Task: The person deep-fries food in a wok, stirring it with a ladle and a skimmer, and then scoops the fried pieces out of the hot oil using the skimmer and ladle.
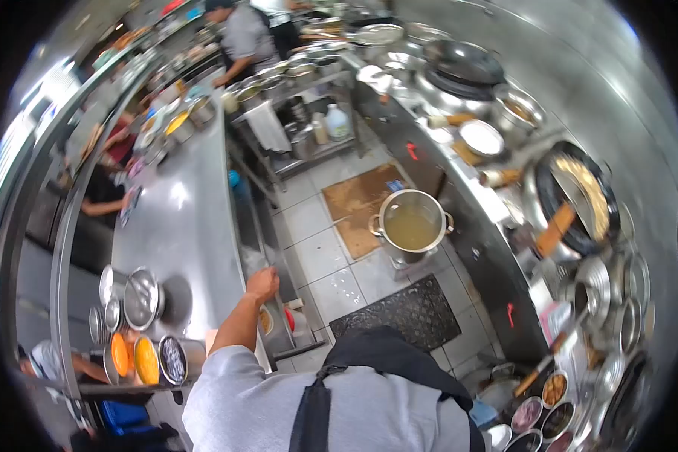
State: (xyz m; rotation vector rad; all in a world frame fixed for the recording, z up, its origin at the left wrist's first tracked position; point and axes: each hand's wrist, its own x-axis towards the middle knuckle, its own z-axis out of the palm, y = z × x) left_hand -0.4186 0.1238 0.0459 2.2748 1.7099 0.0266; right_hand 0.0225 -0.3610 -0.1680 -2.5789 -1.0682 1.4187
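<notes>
In the head view, the person's left hand point(263, 284) was stretched out to the front edge of the long stainless-steel tabletop point(184, 226), fingers curled as if closed on that edge or on something just below it; what exactly it gripped could not be told. The right hand was out of view.

The step in hand looked like a reach toward the small open steel tubs point(275, 320) set under the tabletop's edge, one showing brownish contents. Any next move would call for a steady lean, since a large steel stockpot of pale yellowish broth point(410, 222) stood on the tiled floor well apart to the right.

Near the left hand, on the tabletop, sat round steel bowls with orange and yellow sauces point(137, 358) and a domed steel lid point(142, 298). On the right range, a dark wok held pale food point(580, 196).
</notes>
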